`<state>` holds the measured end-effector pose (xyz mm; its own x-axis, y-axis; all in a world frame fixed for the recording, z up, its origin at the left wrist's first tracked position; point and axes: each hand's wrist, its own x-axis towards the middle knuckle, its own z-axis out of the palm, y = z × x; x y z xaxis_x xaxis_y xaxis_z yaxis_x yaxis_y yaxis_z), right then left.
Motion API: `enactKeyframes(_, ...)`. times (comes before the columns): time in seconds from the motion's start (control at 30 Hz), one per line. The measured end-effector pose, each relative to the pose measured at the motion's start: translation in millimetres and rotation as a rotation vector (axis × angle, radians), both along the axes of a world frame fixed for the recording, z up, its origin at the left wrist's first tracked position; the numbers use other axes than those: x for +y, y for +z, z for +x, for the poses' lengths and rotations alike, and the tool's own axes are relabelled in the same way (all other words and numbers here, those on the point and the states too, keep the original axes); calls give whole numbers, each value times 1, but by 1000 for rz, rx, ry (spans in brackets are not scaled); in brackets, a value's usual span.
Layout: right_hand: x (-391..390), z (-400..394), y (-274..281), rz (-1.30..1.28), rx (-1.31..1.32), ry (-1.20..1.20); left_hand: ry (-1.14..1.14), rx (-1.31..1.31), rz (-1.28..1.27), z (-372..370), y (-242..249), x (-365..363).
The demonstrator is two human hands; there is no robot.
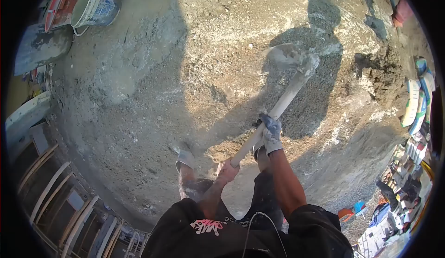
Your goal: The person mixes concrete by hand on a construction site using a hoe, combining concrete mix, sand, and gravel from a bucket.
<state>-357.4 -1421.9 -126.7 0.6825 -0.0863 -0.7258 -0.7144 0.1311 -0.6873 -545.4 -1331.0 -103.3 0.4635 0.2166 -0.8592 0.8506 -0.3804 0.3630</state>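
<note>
We grip the shovel (pixel 282 95), gloved right hand (pixel 271 135) and bare left hand (pixel 227 170) fingers closed round its handle, mid-scoop; next, lifting the sandy mix (pixel 185 72).

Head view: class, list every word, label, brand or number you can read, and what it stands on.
None can be read.
Pink print on the black shorts: too blurred.
Printed sacks at the right edge: too small.
Blue marking on the bucket: illegible.

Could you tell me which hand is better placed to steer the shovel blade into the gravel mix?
Right, probably. The gloved right hand grips the shovel handle further down, nearer the blade, so it guides it. The bare left hand holds only the handle's end.
</note>
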Motion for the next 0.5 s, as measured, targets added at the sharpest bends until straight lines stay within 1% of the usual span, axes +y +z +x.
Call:
enactKeyframes(0.03, -5, 45, 8, 128, -65, -30, 101, -87, -79, 30, -31, -18)
enactKeyframes(0.07, -7, 96, 12, 76, -122, -15, 287, -271, -226, 82, -27, -25)
enactKeyframes(0.1, -6, 144, 26, 3, -183, 51, 196, -423, -163, 126, -37, -32)
enactKeyframes(0.13, -1, 190, 30, -8, -323, 1, 208, -484, -252, 173, -49, -39)
enactKeyframes(0.17, 1, 230, 32, -74, -478, 43, 140, -516, -187, 224, -34, -37)
enactKeyframes(0.2, 5, 261, 33, -295, -575, 126, 259, -492, -359, 258, -34, -37)
enactKeyframes(0.23, 9, 291, 34, -535, -656, 188, 238, -496, -343, 285, -30, -34)
enactKeyframes(0.27, 17, 307, 11, -530, -663, 171, 207, -517, -315, 302, -33, -24)
enactKeyframes(0.3, 20, 320, -12, -598, -557, 232, 188, -524, -306, 295, -46, -16)
enactKeyframes(0.33, 25, 322, -30, -661, -449, 291, 203, -431, -324, 280, -59, -8)
enactKeyframes(0.37, 40, 287, -44, -722, -244, 319, 201, -337, -339, 259, -71, 2)
enactKeyframes(0.43, 53, 210, -130, -960, -143, 475, 156, -170, -161, 175, -103, 13)
enactKeyframes(0.47, 68, 171, -117, -706, 28, 344, 195, -151, -194, 140, -107, 21)
enactKeyframes(0.5, 71, 145, -133, -495, 105, 220, 216, -129, -235, 110, -101, 33)
